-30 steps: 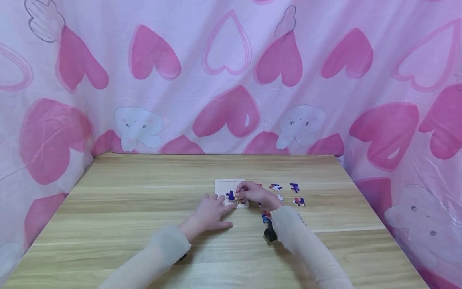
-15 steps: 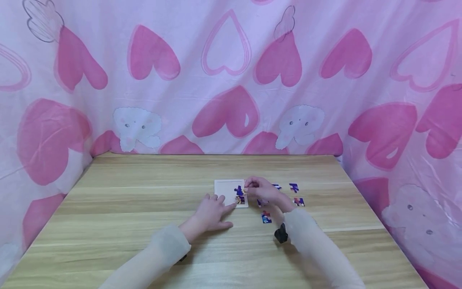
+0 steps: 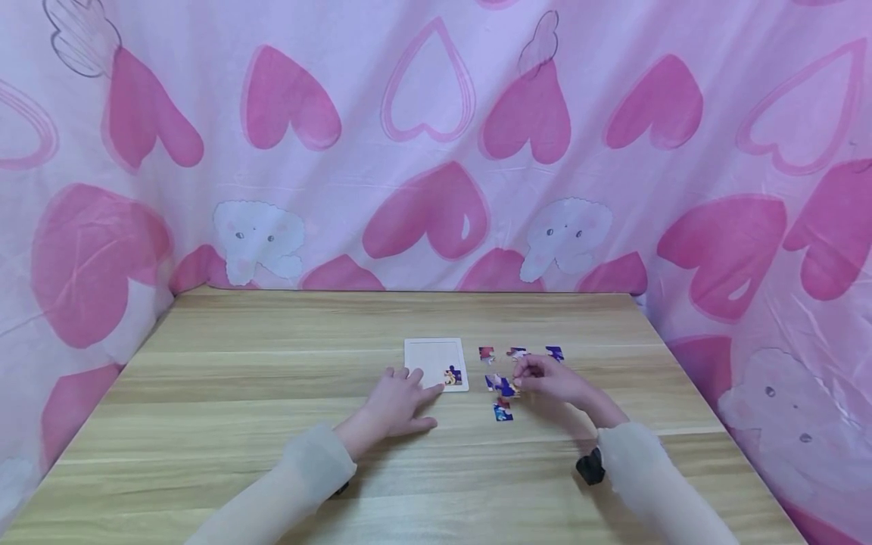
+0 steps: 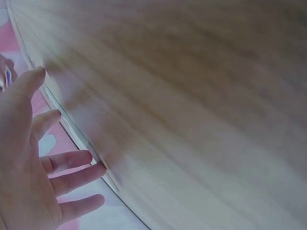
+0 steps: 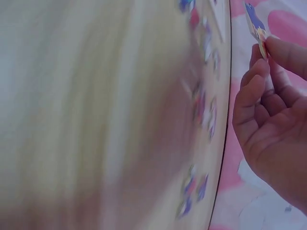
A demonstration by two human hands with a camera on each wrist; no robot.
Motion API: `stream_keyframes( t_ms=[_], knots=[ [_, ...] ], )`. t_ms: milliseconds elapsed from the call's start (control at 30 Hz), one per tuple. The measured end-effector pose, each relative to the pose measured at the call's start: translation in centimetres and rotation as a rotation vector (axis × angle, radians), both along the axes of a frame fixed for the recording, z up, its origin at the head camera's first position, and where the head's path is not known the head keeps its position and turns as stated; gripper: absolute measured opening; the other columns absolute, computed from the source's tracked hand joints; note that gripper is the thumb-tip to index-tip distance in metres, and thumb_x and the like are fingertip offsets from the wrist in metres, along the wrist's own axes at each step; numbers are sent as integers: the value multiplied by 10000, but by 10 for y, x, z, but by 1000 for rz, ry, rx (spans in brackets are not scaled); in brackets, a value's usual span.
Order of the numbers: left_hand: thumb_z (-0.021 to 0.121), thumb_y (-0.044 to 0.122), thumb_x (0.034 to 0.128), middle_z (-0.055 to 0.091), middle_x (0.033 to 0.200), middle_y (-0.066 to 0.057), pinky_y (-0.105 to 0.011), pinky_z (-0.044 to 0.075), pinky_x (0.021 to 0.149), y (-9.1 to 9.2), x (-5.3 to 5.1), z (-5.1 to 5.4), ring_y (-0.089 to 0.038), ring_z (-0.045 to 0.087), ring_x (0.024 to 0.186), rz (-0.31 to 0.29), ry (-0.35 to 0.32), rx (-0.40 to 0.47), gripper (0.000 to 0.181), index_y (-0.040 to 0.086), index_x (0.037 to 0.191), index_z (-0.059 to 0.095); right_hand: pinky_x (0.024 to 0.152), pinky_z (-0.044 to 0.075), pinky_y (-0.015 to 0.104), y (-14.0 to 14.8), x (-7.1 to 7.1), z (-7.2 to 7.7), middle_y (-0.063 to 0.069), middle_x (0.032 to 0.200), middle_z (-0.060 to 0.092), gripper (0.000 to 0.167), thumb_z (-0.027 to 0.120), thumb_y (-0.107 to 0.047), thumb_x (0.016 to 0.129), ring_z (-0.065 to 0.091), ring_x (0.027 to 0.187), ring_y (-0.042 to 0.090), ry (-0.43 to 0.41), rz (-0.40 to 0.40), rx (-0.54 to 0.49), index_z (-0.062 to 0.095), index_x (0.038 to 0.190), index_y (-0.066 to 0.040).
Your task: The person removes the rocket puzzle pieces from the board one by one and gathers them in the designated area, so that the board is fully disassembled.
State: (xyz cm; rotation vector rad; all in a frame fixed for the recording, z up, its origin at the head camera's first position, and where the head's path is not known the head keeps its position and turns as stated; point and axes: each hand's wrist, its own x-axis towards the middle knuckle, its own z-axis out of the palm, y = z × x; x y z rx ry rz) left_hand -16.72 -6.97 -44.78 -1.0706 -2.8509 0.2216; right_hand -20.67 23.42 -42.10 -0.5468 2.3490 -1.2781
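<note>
My right hand pinches a jigsaw piece between thumb and finger, above the loose pieces right of the white puzzle tray. In the right wrist view the held piece stands tilted at the fingertips, blue with yellow. My left hand lies with fingers spread at the tray's near left corner, the index finger reaching along its front edge. One purple and yellow piece sits in the tray's near right corner. The left wrist view shows the left hand with its fingers extended.
Loose jigsaw pieces lie right of the tray: a red one, one at the back, a purple one and a blue-red one nearer. My right hand hides part of this group. A heart-patterned curtain borders the wooden table.
My right hand has moved right from over the tray to above the loose pieces, carrying the jigsaw piece. The left hand has stayed almost still at the tray.
</note>
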Motion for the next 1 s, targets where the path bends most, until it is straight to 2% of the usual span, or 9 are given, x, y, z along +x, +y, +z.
stream_keyframes(
  t_ms=[67,267,433,667,1000],
  knots=[
    [421,642,785,507,1108,-105,-491,390,796,-1,0,0,-295,502,968,-3,-9,17,620,301,1302,441,630,435,320,13,1,-9,86,822,526,121,576,-107,853,472,747,213,1,1,8,556,925,-12],
    [423,619,802,498,1133,-118,-518,374,820,-6,0,-1,-328,486,1012,-8,-36,75,600,266,1285,469,597,460,329,36,10,-16,89,836,539,153,580,-79,837,493,734,218,-48,-7,35,557,942,28],
    [400,622,811,496,1135,-110,-515,376,819,-9,0,-4,-323,476,1015,-3,-48,92,595,268,1284,471,618,457,325,45,14,-20,87,868,545,146,563,-78,844,487,749,210,-71,-22,64,565,956,17],
    [420,605,813,506,1119,-114,-517,385,811,-10,0,-3,-326,487,1014,-9,-40,107,578,258,1270,490,603,454,311,47,13,-24,79,820,537,101,568,-63,839,484,723,208,-53,-39,110,564,924,-8],
    [439,587,813,508,1096,-98,-489,403,786,-10,0,-5,-290,492,976,-21,-20,118,556,262,1260,500,558,464,334,37,12,-15,61,765,519,63,551,5,819,487,669,193,19,18,195,550,881,1]
  ],
)
